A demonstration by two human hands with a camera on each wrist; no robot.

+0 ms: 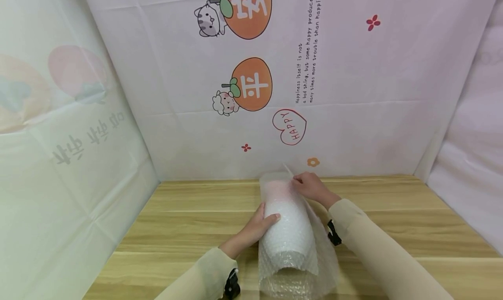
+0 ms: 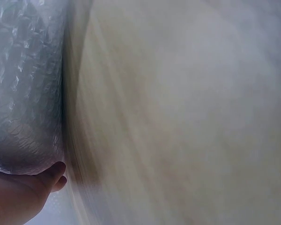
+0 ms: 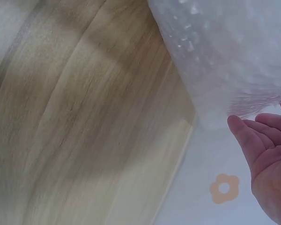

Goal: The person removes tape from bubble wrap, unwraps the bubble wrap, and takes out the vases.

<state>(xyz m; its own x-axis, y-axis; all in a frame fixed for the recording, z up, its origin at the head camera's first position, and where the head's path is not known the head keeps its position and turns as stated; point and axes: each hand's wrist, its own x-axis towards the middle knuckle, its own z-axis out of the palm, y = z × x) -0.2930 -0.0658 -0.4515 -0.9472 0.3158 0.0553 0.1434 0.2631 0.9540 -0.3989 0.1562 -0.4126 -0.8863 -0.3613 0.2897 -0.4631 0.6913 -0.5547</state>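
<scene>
A roll-shaped bundle in clear bubble wrap [image 1: 288, 230] lies lengthwise on the wooden table. Its contents look white near me and pinkish at the far end; their kind cannot be told through the wrap. My left hand [image 1: 257, 225] holds the bundle's left side, thumb lying over the top. In the left wrist view, that hand [image 2: 25, 192] is at the edge of the bubble wrap [image 2: 25, 89]. At the far right end, my right hand [image 1: 312, 188] pinches the wrap's loose edge. The right wrist view shows the hand [image 3: 267, 154] with gathered bubble wrap [image 3: 225, 61] at the fingertips.
The wood-grain table [image 1: 196, 230] runs back to a printed white cloth [image 1: 188, 138], with cloth also at the left [image 1: 78, 182] and right [image 1: 475, 160]. Loose bubble wrap spreads on the bundle's right and near end.
</scene>
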